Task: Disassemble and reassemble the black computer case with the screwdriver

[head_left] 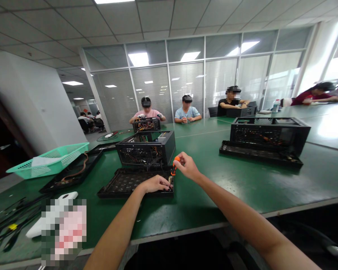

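Observation:
My right hand (187, 165) is closed around the top of a screwdriver (174, 170) with an orange and black handle. The screwdriver points down at the right end of a black computer front panel (129, 183) that lies flat on the table. Beside its tip, my left hand (154, 184) rests on the panel with its fingertips pressed together; whatever they pinch is too small to make out. Just behind the panel stands an open black computer case (146, 150), its wires and perforated metal showing.
Left of me lie a green basket (47, 161), another black panel (73, 170), black cables (14, 221) and a white object (50, 213). A second computer case (270, 135) with a panel (259, 154) stands to the right. Several people sit across the green table (208, 187).

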